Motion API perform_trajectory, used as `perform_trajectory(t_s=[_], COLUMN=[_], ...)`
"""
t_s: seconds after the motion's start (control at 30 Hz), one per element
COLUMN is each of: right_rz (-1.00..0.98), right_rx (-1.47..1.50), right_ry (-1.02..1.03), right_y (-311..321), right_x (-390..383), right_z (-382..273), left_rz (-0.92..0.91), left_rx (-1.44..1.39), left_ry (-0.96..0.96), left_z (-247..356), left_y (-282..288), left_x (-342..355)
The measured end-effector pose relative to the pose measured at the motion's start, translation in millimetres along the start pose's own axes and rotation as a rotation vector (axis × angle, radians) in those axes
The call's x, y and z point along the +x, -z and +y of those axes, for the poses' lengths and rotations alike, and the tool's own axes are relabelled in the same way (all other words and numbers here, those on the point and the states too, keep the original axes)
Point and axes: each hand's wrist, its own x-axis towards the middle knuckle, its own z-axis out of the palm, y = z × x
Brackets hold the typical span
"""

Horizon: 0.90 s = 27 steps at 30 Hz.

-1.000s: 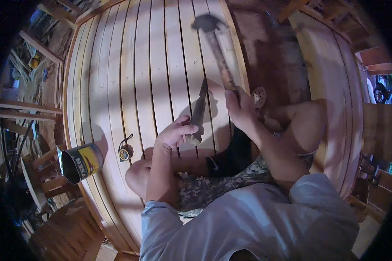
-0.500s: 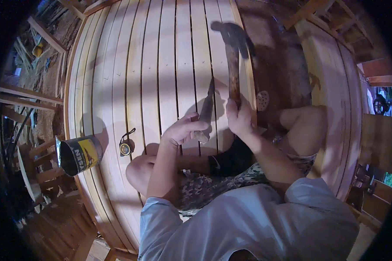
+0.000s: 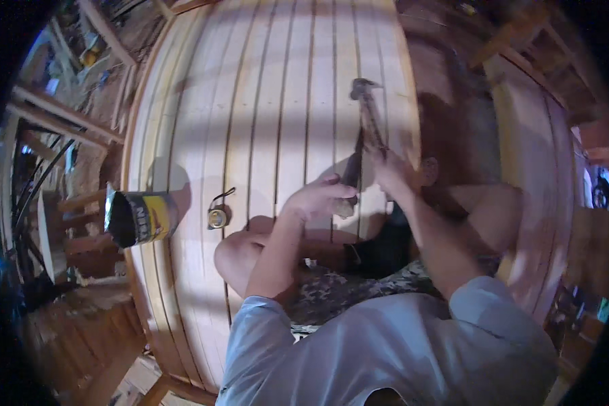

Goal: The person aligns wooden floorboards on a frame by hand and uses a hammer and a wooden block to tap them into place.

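My right hand (image 3: 392, 172) is closed round the wooden handle of a claw hammer (image 3: 370, 116), whose head points away from me over the slats. In my left hand (image 3: 318, 197) is a dark, tapered hand tool (image 3: 352, 171) with a pale blunt end towards me. Its thin far tip lies close to the hammer handle, and I cannot tell whether they touch. Both hands are above the slatted wooden platform (image 3: 250, 142), which bears a row of small marks across the slats. Motion blurs the view somewhat.
A tape measure (image 3: 216, 217) with a wrist strap lies on the slats left of my knee. Further left, a dark open container (image 3: 145, 218) with a yellow label lies tilted near the platform's edge. Another wooden bench (image 3: 531, 169) stands to the right, beyond a brown floor gap (image 3: 453, 122).
The hammer's head has swung down and towards me, and its handle is now beside the tapered tool. The whole view has shifted a little, with the platform further right.
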Motion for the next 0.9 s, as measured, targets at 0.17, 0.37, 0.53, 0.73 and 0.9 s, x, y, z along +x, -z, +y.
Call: perform_trajectory(t_s=[0.17, 0.37, 0.53, 0.73, 0.9], right_rz=[0.254, -0.135, -0.124, -0.331, 0.151], right_rx=[0.028, 0.316, 0.687, 0.978, 0.600], right_ry=[0.198, 0.102, 0.164, -0.008, 0.141], right_y=[-24, -21, -42, 13, 29], right_x=[15, 16, 53, 49, 2], right_z=[52, 53, 106, 38, 29], left_rz=[0.035, 0.068, 0.136, 0.757, 1.227], left_rx=[0.024, -0.047, -0.043, 0.604, 0.580], left_ry=[-0.016, -0.155, -0.131, -0.294, -0.415], left_z=[0, -32, -55, -55, -43], left_y=[-26, -46, -121, -63, 33], left_x=[8, 6, -50, -83, -46])
